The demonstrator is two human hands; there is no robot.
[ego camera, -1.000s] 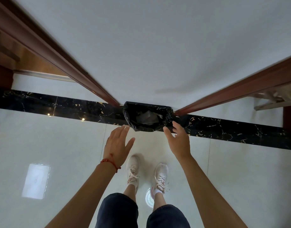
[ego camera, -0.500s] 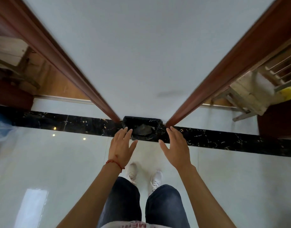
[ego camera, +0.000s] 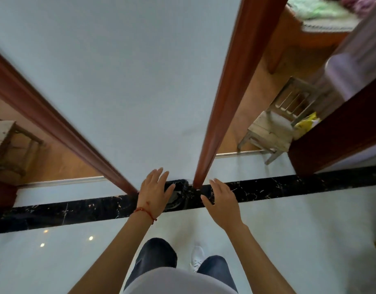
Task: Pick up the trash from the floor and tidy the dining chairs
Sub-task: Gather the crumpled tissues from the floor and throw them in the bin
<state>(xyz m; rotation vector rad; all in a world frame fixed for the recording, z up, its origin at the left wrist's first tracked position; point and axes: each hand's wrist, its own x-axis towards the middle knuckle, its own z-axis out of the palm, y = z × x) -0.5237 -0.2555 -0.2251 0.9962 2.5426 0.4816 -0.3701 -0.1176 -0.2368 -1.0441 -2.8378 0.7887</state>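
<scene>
A bin lined with a black bag stands on the floor against the white wall, between two brown door frames. My left hand, with a red thread at the wrist, is held flat with fingers spread over the bin's left side and hides part of it. My right hand hovers to the right of the bin, fingers apart, holding nothing. Neither hand touches the bag as far as I can tell. A pale wooden chair shows through the right doorway.
A black marble strip runs across the glossy white floor. The brown door frame rises just right of the bin. A wooden stool shows through the left doorway. A yellow bag lies on the chair. My legs and one white shoe are below.
The view has tilted up and shifted, showing more of the right doorway and its chair. Both hands have risen and moved forward; the left now covers part of the bin.
</scene>
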